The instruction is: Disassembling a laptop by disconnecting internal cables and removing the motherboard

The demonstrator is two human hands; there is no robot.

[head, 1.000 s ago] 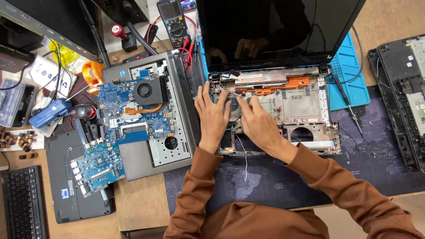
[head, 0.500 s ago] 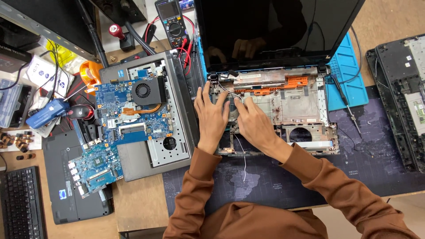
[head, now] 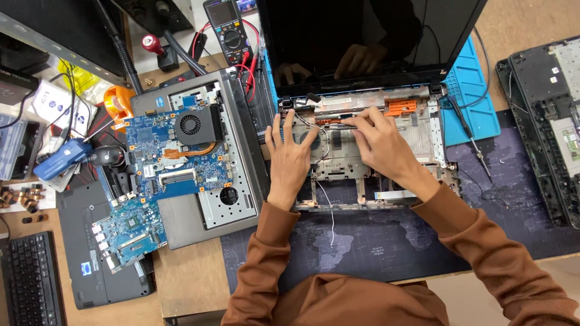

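**Hands on the open laptop base**

Fingers (head: 362, 121) of the right hand (head: 380, 148) pinch a thin dark cable (head: 338, 125) lying left to right near the hinge. Left hand (head: 289, 158) rests flat, fingers spread, on the laptop base (head: 417, 136), whose screen (head: 362, 30) stands at the far side.

This is an electronics repair workshop. A wooden table (head: 199, 284) is crowded with gutted computers: an opened laptop (head: 368, 145) at the centre with its base stripped bare, a second chassis carrying a blue motherboard (head: 181, 163) and fan to its left, and more dismantled shells at the right edge. A multimeter (head: 226, 27) with red leads lies at the top, with a blue repair mat (head: 477, 96) to the upper right.
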